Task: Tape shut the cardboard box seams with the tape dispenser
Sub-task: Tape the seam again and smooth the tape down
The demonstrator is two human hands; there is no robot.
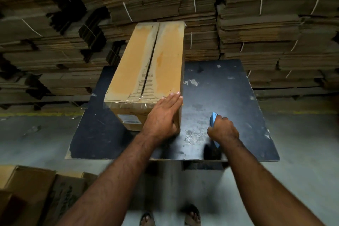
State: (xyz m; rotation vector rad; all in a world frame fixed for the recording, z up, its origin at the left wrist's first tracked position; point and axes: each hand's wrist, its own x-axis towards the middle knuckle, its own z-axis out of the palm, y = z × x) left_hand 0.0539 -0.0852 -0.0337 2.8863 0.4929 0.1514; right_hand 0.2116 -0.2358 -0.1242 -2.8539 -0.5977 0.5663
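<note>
Near us, low left, we see boxes (27, 189) on the floor. Next, the box (146, 64) sits on the left of the black table (229, 93), centre seam untaped, clear tape over its near edge. Our left hand (162, 113) presses flat on its near right corner, fingers straight. Our right hand (222, 128) grips the blue dispenser (213, 118), down at the table.

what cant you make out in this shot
- Tape dispenser, head view: mostly hidden by the right hand gripping it; its lower part is blurred, so no tape roll shows.
- Label on the cardboard box near face: too small and dim to read.
- Box's near right corner: covered by the flat left hand.
</note>
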